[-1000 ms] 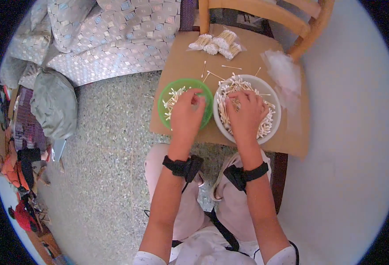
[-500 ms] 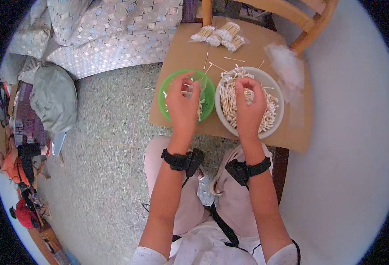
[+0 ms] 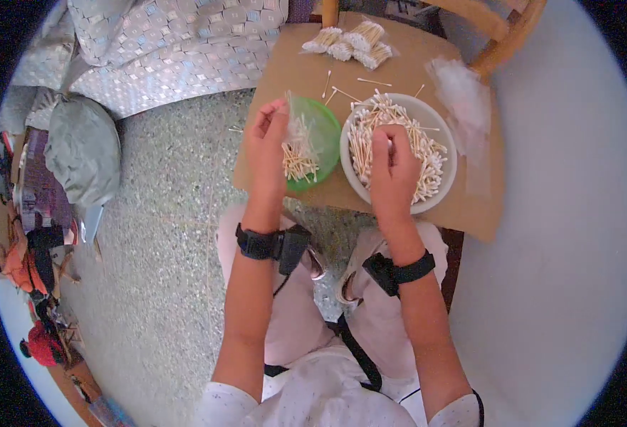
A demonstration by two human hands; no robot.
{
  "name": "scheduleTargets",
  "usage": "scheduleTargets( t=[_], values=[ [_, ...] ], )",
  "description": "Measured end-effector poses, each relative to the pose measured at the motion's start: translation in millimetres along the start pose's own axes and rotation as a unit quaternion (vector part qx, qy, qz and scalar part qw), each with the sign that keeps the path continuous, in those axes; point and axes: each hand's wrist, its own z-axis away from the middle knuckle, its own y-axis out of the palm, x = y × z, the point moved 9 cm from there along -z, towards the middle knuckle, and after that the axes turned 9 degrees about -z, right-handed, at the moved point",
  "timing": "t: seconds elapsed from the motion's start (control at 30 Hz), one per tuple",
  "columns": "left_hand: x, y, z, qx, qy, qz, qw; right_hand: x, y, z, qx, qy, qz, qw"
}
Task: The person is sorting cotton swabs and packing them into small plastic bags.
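left hand (image 3: 263,151): pinching clear bag (image 3: 300,117) over green bowl (image 3: 332,142)
right hand (image 3: 395,176): curled over white bowl (image 3: 452,158) of swabs (image 3: 429,165); can't tell if pinching

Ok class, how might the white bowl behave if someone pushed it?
The white bowl may shed some cotton swabs if jolted, since they are heaped loosely near its rim. It would probably be light for its size, as the swabs look slender. Pushed left, it would likely nudge the green bowl close beside it.
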Motion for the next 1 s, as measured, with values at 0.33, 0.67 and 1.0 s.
scheduleTargets(
  t=[0.33, 0.67, 1.0],
  values=[
    [-62.5, 7.3, -16.1, 0.106, 0.145, -0.217, 0.96, -16.4, -119.1, -14.2, -0.089, -0.112, -0.208, 0.968],
    [-24.7, 7.8, -27.0, 0.137, 0.065, -0.33, 0.932, 10.3, -81.4, -13.1, 0.003, -0.152, 0.117, 0.981],
    [-32.0, 26.2, -12.4, 0.106, 0.136, -0.361, 0.916, 10.1, -70.1, -1.9, 0.074, -0.058, 0.097, 0.991]
  ],
)
